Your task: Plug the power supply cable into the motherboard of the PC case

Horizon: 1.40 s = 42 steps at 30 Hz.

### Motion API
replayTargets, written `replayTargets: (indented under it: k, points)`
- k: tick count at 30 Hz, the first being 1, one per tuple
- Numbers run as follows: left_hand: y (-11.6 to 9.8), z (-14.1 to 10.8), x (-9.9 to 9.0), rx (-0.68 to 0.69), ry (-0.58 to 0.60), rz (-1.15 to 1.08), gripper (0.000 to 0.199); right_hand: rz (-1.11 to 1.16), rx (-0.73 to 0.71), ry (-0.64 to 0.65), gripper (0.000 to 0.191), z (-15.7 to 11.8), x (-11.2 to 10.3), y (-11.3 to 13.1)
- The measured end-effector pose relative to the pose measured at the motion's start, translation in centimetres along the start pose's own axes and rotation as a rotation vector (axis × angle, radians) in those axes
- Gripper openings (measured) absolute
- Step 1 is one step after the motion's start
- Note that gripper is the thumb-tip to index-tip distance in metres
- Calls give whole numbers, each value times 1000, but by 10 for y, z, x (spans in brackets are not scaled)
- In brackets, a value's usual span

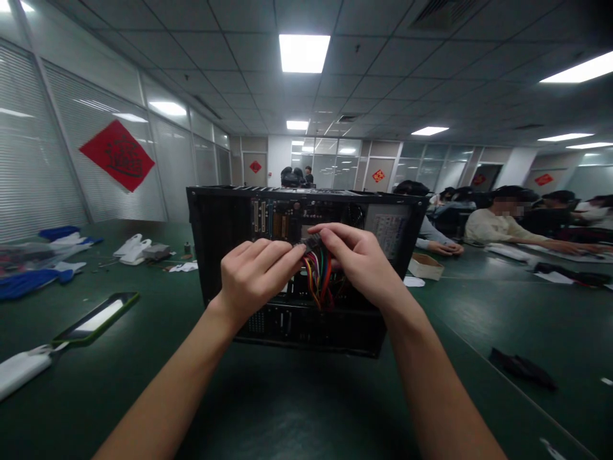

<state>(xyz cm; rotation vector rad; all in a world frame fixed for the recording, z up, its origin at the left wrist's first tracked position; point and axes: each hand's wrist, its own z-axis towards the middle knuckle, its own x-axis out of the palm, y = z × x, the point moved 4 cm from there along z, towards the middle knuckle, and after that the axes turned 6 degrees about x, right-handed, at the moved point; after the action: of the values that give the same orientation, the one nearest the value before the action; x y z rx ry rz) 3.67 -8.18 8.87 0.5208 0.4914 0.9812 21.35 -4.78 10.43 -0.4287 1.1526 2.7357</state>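
Observation:
A black computer case (306,329) stands open on the green table, its inside facing me. The circuit board (275,220) shows at the back of it, and the labelled power supply (387,227) sits at its upper right. In front of the board, a bundle of coloured cables (318,281) hangs from a dark connector (313,243). My right hand (354,255) pinches that connector between thumb and fingers. My left hand (258,271) is closed at its left side, fingertips touching the connector and the cable tops; what exactly they grip is too small to tell.
On the green table (158,383) a phone (98,317) with a green edge lies left beside a white object (26,369). Blue cloths and plastic bags are farther left. At right are a small box (425,266), a black cloth (523,368) and several seated people.

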Motion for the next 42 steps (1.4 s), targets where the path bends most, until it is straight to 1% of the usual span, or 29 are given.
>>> replayTargets:
  k: [3, 5, 6, 8, 10, 12, 15, 18, 22, 24, 26, 28, 29, 30, 31, 33, 36, 37, 39, 41, 42]
  points:
    - [6, -6, 10, -101, 3, -70, 18, -280, -283, -94, 31, -2, -6, 2]
    - [9, -10, 18, -178, 17, -153, 18, -479, -441, -106, 35, -4, -4, 2]
    - [10, -11, 21, -218, 26, -201, 17, -563, -489, -94, 34, -5, -1, 0]
    - [13, -13, 27, -303, 50, -296, 17, -673, -529, -62, 31, -5, 3, -5]
    - [16, -16, 33, -385, 91, -381, 16, -717, -509, -29, 27, -3, 7, -13]
    - [20, -18, 39, -426, 160, -464, 14, -705, -445, 11, 23, 0, 10, -22]
    - [24, -22, 46, -410, 237, -569, 11, -610, -367, 82, 20, 4, 13, -34]
    - [27, -24, 47, -402, 244, -629, 12, -509, -356, 102, 19, 6, 14, -39]
    - [28, -23, 46, -482, 214, -722, 16, -410, -319, 100, 16, 8, 11, -36]
    - [27, -21, 45, -548, 184, -778, 19, -318, -266, 98, 16, 8, 8, -35]
    - [27, -20, 43, -650, 114, -841, 23, -149, -161, 92, 20, 8, 6, -35]
    - [28, -21, 40, -761, 20, -889, 27, 54, -36, 69, 29, 8, 5, -38]
    - [28, -20, 38, -792, -22, -896, 28, 140, 10, 51, 34, 8, 4, -39]
    - [29, -19, 35, -797, -54, -882, 28, 203, 39, 34, 37, 7, 4, -40]
    - [28, -18, 32, -774, -73, -848, 26, 243, 51, 18, 38, 7, 3, -40]
    - [28, -13, 25, -673, -86, -752, 22, 274, 47, 2, 38, 7, 2, -40]
    - [25, -6, 16, -519, -77, -630, 19, 239, 19, 0, 36, 7, -1, -40]
    - [24, -4, 15, -480, -71, -606, 19, 191, -10, 3, 34, 7, -2, -39]
    - [20, -2, 16, -410, -41, -567, 20, 19, -119, 6, 27, 7, -1, -35]
    - [17, -3, 20, -342, 10, -541, 21, -197, -277, 6, 21, 5, 3, -29]
    - [16, -4, 23, -316, 33, -532, 23, -289, -356, 7, 21, 4, 6, -27]
